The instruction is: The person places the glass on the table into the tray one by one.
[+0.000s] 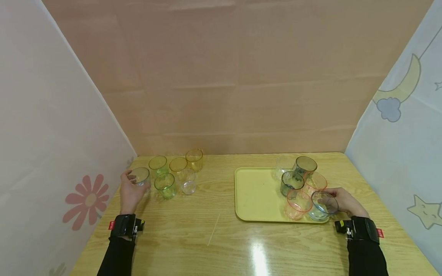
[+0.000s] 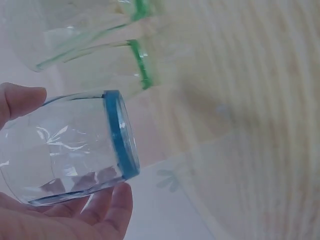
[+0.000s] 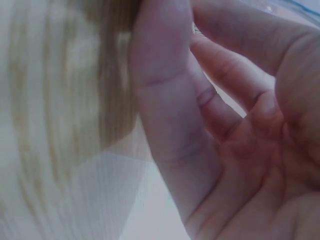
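Note:
At the left end of the table my left hand (image 1: 132, 193) holds a clear, blue-tinted drinking glass (image 2: 75, 145), its thick base blue. The thumb lies on one side of it and the fingers on the other. At the tray's front right corner my right hand (image 1: 347, 201) grips a blue-rimmed glass (image 1: 319, 212), with fingers showing through its wall. In the right wrist view the curled fingers (image 3: 170, 115) fill the picture, and only a bit of blue rim (image 3: 302, 11) shows at the top corner.
Beside the left hand stand green glasses (image 1: 165, 191), amber glasses (image 1: 195, 165) and a clear glass (image 1: 188, 186). The yellow tray (image 1: 255, 195) bears grey glasses (image 1: 288, 188), pinkish-red-rimmed glasses (image 1: 295, 212) and a clear glass (image 1: 281, 168). Paper walls (image 1: 224, 96) enclose the table's back and sides.

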The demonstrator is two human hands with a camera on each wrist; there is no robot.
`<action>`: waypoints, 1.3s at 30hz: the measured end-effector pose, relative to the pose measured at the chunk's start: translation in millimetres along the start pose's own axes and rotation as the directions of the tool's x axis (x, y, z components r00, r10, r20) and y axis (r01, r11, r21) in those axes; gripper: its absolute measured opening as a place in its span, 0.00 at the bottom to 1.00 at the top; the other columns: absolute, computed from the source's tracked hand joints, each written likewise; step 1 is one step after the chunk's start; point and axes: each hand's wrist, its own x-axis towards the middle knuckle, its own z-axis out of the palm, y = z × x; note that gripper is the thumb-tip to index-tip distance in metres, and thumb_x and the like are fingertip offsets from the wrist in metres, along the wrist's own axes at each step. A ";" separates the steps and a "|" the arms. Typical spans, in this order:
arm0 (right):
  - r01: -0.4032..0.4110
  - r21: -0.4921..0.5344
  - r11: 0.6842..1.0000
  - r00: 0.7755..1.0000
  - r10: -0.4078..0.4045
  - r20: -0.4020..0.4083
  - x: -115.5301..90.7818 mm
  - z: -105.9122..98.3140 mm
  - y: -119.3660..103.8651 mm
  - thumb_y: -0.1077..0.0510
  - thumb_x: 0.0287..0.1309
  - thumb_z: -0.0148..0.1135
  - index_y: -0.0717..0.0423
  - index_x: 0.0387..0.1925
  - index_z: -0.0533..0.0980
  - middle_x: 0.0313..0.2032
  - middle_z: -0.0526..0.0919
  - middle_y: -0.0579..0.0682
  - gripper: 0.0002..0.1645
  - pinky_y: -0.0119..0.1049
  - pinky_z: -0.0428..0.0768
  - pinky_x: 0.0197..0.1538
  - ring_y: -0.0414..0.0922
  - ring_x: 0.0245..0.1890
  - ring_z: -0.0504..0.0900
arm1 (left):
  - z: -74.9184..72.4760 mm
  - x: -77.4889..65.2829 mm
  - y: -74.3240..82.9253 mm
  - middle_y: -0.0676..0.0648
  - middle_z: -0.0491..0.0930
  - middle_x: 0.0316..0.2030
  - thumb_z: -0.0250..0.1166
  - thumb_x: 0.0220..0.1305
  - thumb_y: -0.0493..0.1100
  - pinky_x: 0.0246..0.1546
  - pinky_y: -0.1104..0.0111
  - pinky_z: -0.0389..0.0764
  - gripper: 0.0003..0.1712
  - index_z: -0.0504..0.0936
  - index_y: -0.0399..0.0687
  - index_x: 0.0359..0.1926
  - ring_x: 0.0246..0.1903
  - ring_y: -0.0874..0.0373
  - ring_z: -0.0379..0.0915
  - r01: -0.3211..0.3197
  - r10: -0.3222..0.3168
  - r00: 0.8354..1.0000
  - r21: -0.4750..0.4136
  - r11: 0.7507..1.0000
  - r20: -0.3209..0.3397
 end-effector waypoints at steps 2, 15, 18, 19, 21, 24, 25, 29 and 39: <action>0.000 -0.001 1.000 1.000 0.000 -0.003 0.2 0.2 0.6 0.55 0.63 0.62 0.79 0.60 0.69 0.42 0.84 0.64 0.34 0.33 0.72 0.26 0.33 0.26 0.73 | 0.4 -0.6 2.5 0.33 0.60 0.65 0.68 0.59 0.40 0.49 0.49 0.70 0.51 0.46 0.43 0.74 0.62 0.36 0.59 -0.021 0.021 1.000 -0.001 1.000 -0.019; -0.013 0.001 1.000 1.000 0.013 -0.002 -0.7 3.2 2.6 0.56 0.64 0.62 0.79 0.60 0.68 0.46 0.82 0.69 0.34 0.33 0.70 0.23 0.33 0.23 0.72 | 6.3 -9.9 30.3 0.36 0.61 0.63 0.69 0.56 0.40 0.50 0.49 0.65 0.47 0.52 0.44 0.70 0.59 0.41 0.59 -0.127 0.108 0.985 -0.150 0.980 -0.134; -0.011 -0.008 1.000 1.000 0.011 0.000 0.0 2.7 2.7 0.55 0.64 0.62 0.79 0.61 0.67 0.46 0.82 0.69 0.34 0.33 0.69 0.22 0.33 0.22 0.71 | 9.1 -10.4 39.0 0.38 0.60 0.62 0.68 0.55 0.35 0.52 0.55 0.64 0.48 0.49 0.43 0.70 0.60 0.46 0.59 -0.099 0.077 0.991 -0.214 0.972 -0.107; -0.013 -0.008 1.000 1.000 0.013 -0.002 0.1 2.4 2.7 0.55 0.64 0.62 0.79 0.61 0.67 0.46 0.82 0.69 0.34 0.33 0.69 0.21 0.34 0.21 0.71 | 10.5 -10.5 41.5 0.39 0.60 0.62 0.68 0.55 0.35 0.52 0.57 0.65 0.48 0.50 0.44 0.71 0.59 0.48 0.60 -0.097 0.076 0.992 -0.222 0.970 -0.104; -0.018 -0.005 1.000 1.000 0.018 0.000 0.1 1.8 2.8 0.55 0.65 0.61 0.78 0.61 0.67 0.47 0.82 0.69 0.34 0.34 0.69 0.21 0.34 0.21 0.71 | 13.3 -11.3 47.1 0.42 0.61 0.59 0.68 0.55 0.34 0.52 0.59 0.65 0.48 0.51 0.45 0.71 0.58 0.49 0.61 -0.113 0.092 0.990 -0.215 0.970 -0.106; -0.026 0.012 1.000 1.000 0.026 0.012 -0.3 1.1 3.1 0.56 0.66 0.60 0.79 0.62 0.66 0.47 0.82 0.70 0.34 0.34 0.73 0.23 0.34 0.23 0.76 | 18.2 -12.3 53.7 0.43 0.61 0.54 0.67 0.54 0.33 0.52 0.61 0.64 0.45 0.55 0.45 0.70 0.55 0.49 0.61 -0.160 0.139 0.984 -0.211 0.964 -0.111; -0.031 0.019 0.999 0.999 0.031 0.015 -0.3 1.0 3.3 0.56 0.66 0.60 0.79 0.62 0.65 0.47 0.82 0.70 0.34 0.34 0.75 0.23 0.35 0.25 0.77 | 19.9 -12.6 55.5 0.42 0.61 0.53 0.67 0.54 0.32 0.51 0.61 0.64 0.44 0.56 0.45 0.70 0.54 0.48 0.61 -0.172 0.152 0.983 -0.217 0.961 -0.107; -0.040 0.024 0.999 0.999 0.040 0.022 0.5 0.7 4.1 0.56 0.67 0.59 0.79 0.63 0.64 0.47 0.82 0.69 0.34 0.34 0.76 0.24 0.35 0.24 0.78 | 27.6 -15.5 62.0 0.40 0.61 0.56 0.66 0.56 0.30 0.51 0.62 0.66 0.43 0.55 0.44 0.70 0.56 0.50 0.62 -0.174 0.163 0.985 -0.282 0.943 -0.063; -0.029 0.013 0.999 0.999 0.029 0.013 1.4 0.9 3.6 0.56 0.66 0.60 0.79 0.62 0.65 0.46 0.82 0.68 0.34 0.33 0.72 0.22 0.33 0.22 0.73 | 51.0 -22.4 84.9 0.39 0.67 0.58 0.71 0.53 0.30 0.54 0.65 0.69 0.46 0.56 0.44 0.69 0.59 0.47 0.65 -0.203 0.223 0.975 -0.346 0.916 0.020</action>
